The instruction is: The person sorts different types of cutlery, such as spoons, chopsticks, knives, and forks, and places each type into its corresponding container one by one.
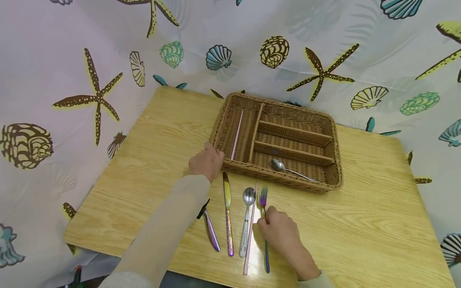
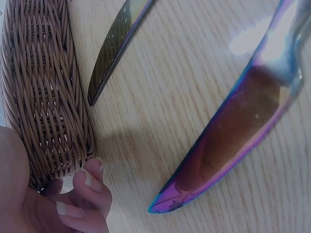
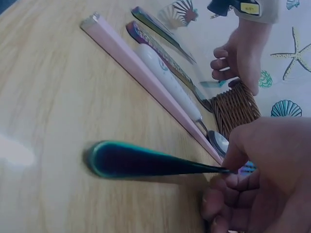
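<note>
At the front left corner of a brown wicker basket (image 1: 266, 173), my left hand (image 1: 206, 162) grips the rim, its fingers curled by the corner. My right hand (image 1: 281, 230) pinches a purple-blue fork (image 1: 267, 256) between thumb and fingers; its tines point toward the basket. The handle's end stands out from the fingers in the right wrist view. Left of the fork lie a pink chopstick (image 1: 247, 264), a spoon with a white handle (image 1: 243, 238) and an iridescent knife (image 1: 228, 224). A second purple knife (image 1: 211, 232) is partly hidden by my left forearm.
Dividers split the basket into a long left compartment and three right ones. A pink chopstick (image 1: 236, 136) lies in the left one, a metal spoon (image 1: 278, 164) in the front right one. The wooden table (image 1: 374, 216) meets a shell-patterned cloth (image 1: 245, 24) behind.
</note>
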{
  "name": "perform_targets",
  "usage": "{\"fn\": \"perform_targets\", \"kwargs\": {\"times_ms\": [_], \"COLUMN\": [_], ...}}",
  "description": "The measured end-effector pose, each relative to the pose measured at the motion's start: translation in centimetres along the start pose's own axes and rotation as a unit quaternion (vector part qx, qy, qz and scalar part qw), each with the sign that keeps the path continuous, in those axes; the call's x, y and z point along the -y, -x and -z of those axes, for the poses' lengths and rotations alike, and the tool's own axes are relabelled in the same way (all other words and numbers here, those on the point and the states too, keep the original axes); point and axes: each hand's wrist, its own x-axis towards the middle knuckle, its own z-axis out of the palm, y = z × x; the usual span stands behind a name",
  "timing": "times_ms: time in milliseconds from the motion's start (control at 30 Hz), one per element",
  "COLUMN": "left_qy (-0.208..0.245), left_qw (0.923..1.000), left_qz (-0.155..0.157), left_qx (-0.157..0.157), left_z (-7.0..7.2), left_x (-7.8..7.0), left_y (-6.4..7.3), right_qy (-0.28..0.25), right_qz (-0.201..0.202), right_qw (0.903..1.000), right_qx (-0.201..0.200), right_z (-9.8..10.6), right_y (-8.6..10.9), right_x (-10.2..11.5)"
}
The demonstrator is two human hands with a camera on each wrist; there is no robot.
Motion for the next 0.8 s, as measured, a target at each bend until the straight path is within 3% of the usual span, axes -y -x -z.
{"fn": "perform_targets", "kwargs": {"times_ms": [200,400,533,633,800], "left_qy": [-0.015,-0.007,-0.007,-0.006,-0.001], "left_qw": [0.9998,1.0000,1.0000,1.0000,1.0000], "left_qz": [-0.003,-0.002,-0.002,-0.001,-0.003], "left_qx": [-0.011,-0.005,-0.007,-0.007,-0.006], "left_z": [0.1,0.0,-0.1,-0.1,-0.1], "left_x": [0.0,0.0,0.0,0.0,0.0], "left_y": [0.0,0.0,-0.1,-0.1,-0.1], "right_qy": [-0.074,-0.124,-0.146,-0.140,-0.078], "right_qz": [0.011,0.007,0.031,0.068,0.142], "right_qw": [0.9971,0.9922,0.9888,0.9878,0.9848], "right_qx": [0.017,0.007,0.012,0.000,-0.063], "right_z": [0.8,1.9,3.1,4.2,6.9], "right_y": [0.0,-0.1,-0.1,-0.5,-2.4], "right_x": [-0.8,-1.5,-1.9,-2.3,-2.9]}}
